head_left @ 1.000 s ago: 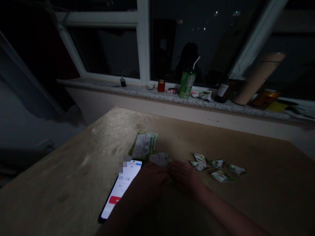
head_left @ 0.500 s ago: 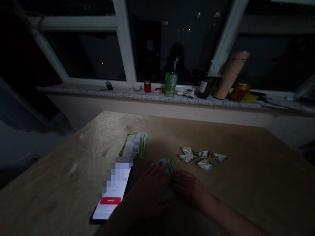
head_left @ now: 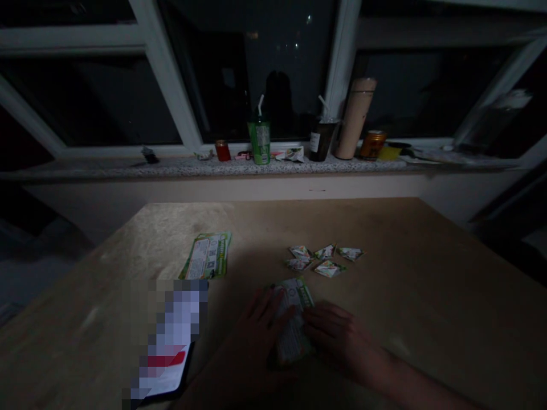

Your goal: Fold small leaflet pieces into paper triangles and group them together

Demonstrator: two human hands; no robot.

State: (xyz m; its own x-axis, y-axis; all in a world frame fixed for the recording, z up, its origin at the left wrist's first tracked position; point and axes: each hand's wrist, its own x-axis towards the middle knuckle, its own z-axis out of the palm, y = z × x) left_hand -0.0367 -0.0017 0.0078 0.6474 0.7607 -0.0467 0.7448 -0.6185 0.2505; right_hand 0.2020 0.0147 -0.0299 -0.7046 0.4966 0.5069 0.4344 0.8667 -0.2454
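Note:
A green and white printed sheet or flat packet (head_left: 291,327) lies on the table between my hands. My left hand (head_left: 258,327) rests over its left side with the fingers spread. Along its right edge lies my right hand (head_left: 337,333), fingers stretched out side by side and touching it. It is too dark to see both thumbs clearly. Beyond the hands sit several small folded pieces (head_left: 329,268) with similar green and white print. A stack of matching green printed sheets or packets (head_left: 205,256) lies farther left.
Left of my hands, a lit phone (head_left: 171,347), partly pixelated, lies on the table (head_left: 405,279). Along the stone windowsill (head_left: 183,167) stand a green cup with a straw (head_left: 260,142), a dark cup (head_left: 320,139), a tall pinkish flask (head_left: 355,119), an orange can (head_left: 373,145) and a red jar (head_left: 223,150).
The view has turned to the right, so the table and sill appear farther left. My left hand has drawn back leftward across the printed piece, uncovering more of it; my right hand stays at its edge.

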